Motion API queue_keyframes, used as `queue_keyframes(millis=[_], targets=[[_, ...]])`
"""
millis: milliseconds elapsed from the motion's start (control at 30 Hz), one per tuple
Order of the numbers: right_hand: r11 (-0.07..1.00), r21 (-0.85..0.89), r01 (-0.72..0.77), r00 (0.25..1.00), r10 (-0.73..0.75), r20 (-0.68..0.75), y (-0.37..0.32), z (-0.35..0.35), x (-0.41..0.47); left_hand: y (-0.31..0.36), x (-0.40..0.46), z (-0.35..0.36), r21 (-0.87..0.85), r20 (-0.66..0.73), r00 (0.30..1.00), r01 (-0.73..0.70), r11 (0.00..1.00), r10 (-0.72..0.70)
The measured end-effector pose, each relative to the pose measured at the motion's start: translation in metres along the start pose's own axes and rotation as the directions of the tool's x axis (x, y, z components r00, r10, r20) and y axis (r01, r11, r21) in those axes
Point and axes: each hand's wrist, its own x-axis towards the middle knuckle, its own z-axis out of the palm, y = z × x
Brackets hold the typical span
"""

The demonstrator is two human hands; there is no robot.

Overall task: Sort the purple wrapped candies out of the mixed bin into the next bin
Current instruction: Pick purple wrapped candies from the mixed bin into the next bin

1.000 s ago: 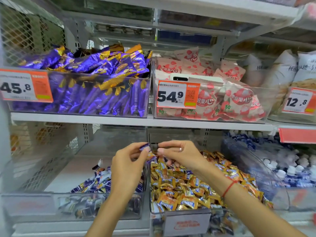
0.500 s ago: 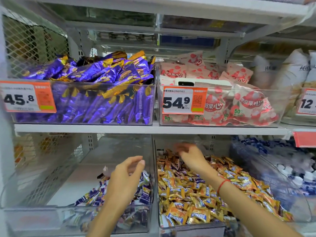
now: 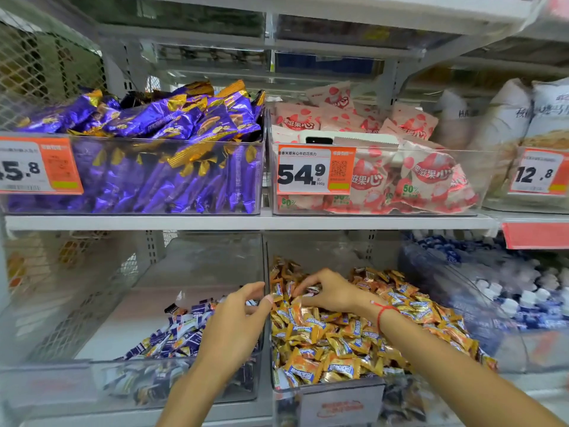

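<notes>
On the lower shelf, the mixed bin [image 3: 341, 405] is heaped with orange-gold wrapped candies [image 3: 354, 343]. My right hand [image 3: 329, 292] reaches into the heap near its back, fingers curled and pinching a dark purple wrapped candy [image 3: 312, 289]. The clear bin on its left [image 3: 61, 380] holds a pile of purple-and-white wrapped candies [image 3: 172, 337]. Over that pile hovers my left hand [image 3: 237, 325], its fingers loosely extended toward the divider between the two bins and holding nothing.
The shelf above carries a bin of large purple packets [image 3: 138, 167] and a bin of pink-and-white packets [image 3: 400, 180], both with orange price tags. A bin of small white-capped bottles [image 3: 523, 297] stands on the right. Wire mesh closes the left side.
Earlier both hands met at the divider with a purple candy. My left hand then opened over the left bin. My right hand reached deeper into the mixed heap and now pinches another candy.
</notes>
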Motion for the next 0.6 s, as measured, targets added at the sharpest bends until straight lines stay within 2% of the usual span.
queue_keyframes(millis=[167, 367, 433, 600], targets=[[0.986, 0.146, 0.086, 0.994, -0.074, -0.080, 0.003, -0.021, -0.036, 0.002, -0.005, 0.002, 0.152, -0.057, 0.998, -0.029, 0.988, 0.038], [0.958, 0.266, 0.105, 0.972, -0.041, -0.233, 0.013, -0.035, -0.066, 0.028, -0.012, 0.010, 0.262, -0.226, 0.927, -0.239, 0.935, 0.300], [0.952, 0.297, 0.079, 0.962, 0.005, -0.272, 0.019, -0.039, -0.074, 0.040, -0.016, 0.019, 0.264, -0.206, 0.912, -0.298, 0.917, 0.355], [0.922, 0.388, 0.018, 0.955, 0.100, -0.280, 0.030, -0.044, -0.096, 0.054, -0.022, 0.048, 0.258, -0.017, 0.917, -0.381, 0.888, 0.398]])
